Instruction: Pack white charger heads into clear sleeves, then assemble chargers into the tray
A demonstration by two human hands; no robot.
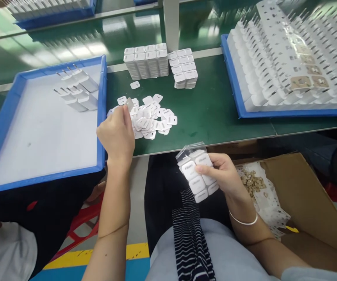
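My left hand (pixel 117 132) is closed in a pinch at the left edge of a loose heap of small white labels (pixel 149 119) on the green table; a small greyish piece (pixel 129 104) shows at its fingertips. My right hand (pixel 222 171) holds a stack of white printed cards (pixel 197 177) above my lap, thumb on top, with clear plastic at the stack's upper end. Behind the heap stand a tall block of stacked white labels (pixel 146 62) and a lower stack (pixel 184 68). One single label (pixel 134 85) lies between block and heap.
At the left, a blue-rimmed tray (pixel 101 117) holds several white pronged adapters (pixel 79 91). Another blue tray (pixel 297 114) at the right is packed with adapters, a punched sheet (pixel 291 47) across them. Below it sits a cardboard box (pixel 300 187) with scraps. A person sits at the lower left.
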